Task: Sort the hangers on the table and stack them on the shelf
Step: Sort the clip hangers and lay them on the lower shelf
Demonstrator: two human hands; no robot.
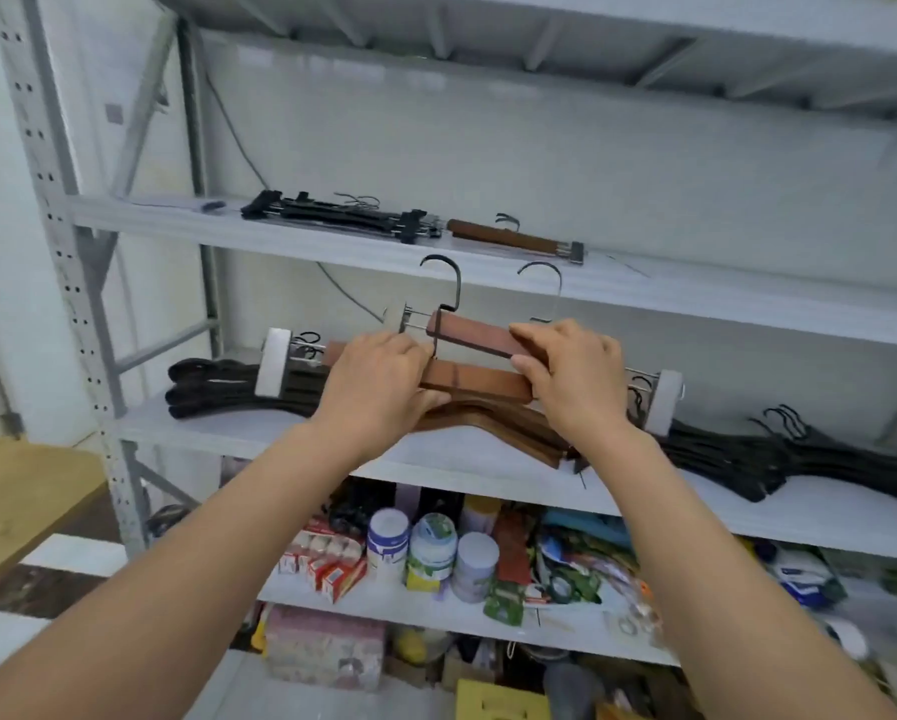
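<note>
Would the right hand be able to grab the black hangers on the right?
Probably, once it lets go. The right hand grips a brown hanger now, but the black hangers lie uncovered on the same shelf, just to its right.

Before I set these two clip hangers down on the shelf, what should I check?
1. Grip of left hand on clip hangers: ok.
2. Grip of right hand on them: ok.
3. Pair squared up: not ok, the top one sits offset.
4. brown pile right below: ok.
5. black piles off to the sides: ok.
6. hooks free of each other: cannot tell.
</note>
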